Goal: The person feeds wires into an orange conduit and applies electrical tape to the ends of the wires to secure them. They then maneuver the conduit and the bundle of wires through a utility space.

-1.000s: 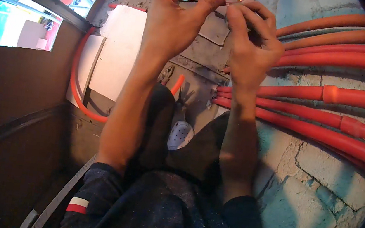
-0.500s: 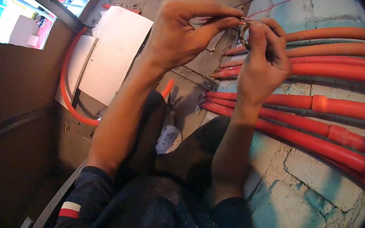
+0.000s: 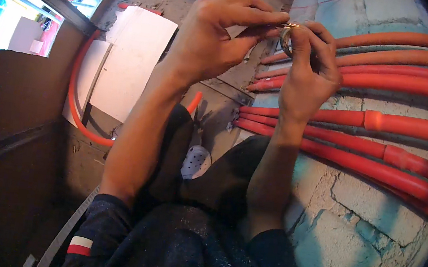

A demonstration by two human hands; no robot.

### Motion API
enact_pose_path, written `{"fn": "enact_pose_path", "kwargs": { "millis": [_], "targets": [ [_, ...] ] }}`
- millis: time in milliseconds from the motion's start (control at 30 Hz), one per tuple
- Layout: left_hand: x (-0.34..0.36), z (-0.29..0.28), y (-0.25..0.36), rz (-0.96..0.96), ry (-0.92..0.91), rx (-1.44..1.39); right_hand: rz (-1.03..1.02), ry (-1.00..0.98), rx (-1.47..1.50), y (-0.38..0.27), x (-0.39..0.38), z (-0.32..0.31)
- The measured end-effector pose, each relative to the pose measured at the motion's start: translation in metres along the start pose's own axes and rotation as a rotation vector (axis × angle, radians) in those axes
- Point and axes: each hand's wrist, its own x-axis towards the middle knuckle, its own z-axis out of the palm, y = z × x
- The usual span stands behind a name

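Up at the top centre, my left hand (image 3: 226,36) is closed, its fingertips pinching one end of a thin, shiny copper-coloured wire (image 3: 294,26). My right hand (image 3: 312,71) meets it from the right, thumb and fingers closed on the other end. A narrow ring-shaped roll (image 3: 285,42), probably tape, hangs at the right hand's thumb and fingers, partly covered by them. Both sets of fingertips almost touch. The exact join between wire and fingers is too small to make out.
Several orange-red conduit pipes (image 3: 349,118) run along the rough block wall (image 3: 370,211) on the right. White boards (image 3: 132,59) lie at left beside a curved orange tube (image 3: 74,81). A brown panel (image 3: 14,104) stands at far left. A pale perforated shoe (image 3: 196,162) shows below.
The left thumb has drawn down and back from its pinch beside the index finger. The wire between the hands now gleams brighter. The right hand and the ring have hardly moved.
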Motion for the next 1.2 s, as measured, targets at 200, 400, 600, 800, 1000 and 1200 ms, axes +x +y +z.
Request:
{"fn": "enact_pose_path", "kwargs": {
  "millis": [200,400,600,800,1000,1200],
  "targets": [
    [-0.001,-0.002,0.002,-0.002,-0.011,0.053,0.005,-0.045,-0.003,-0.001,0.001,-0.002],
    [-0.003,0.004,-0.001,0.011,0.016,0.001,-0.050,-0.065,0.047,-0.001,-0.002,0.001],
    [-0.002,0.001,0.000,-0.001,0.012,0.039,-0.064,-0.066,0.049,0.002,-0.001,-0.001],
    [-0.001,0.004,-0.006,0.065,0.059,0.055,-0.074,-0.031,0.017,0.006,0.001,-0.005],
    [-0.004,0.000,-0.003,-0.008,0.051,0.122,0.007,-0.158,0.042,0.003,0.004,-0.010],
    [0.005,-0.010,0.008,-0.154,0.162,0.149,0.238,-0.269,0.361,0.003,0.008,-0.022]
  ]
}}
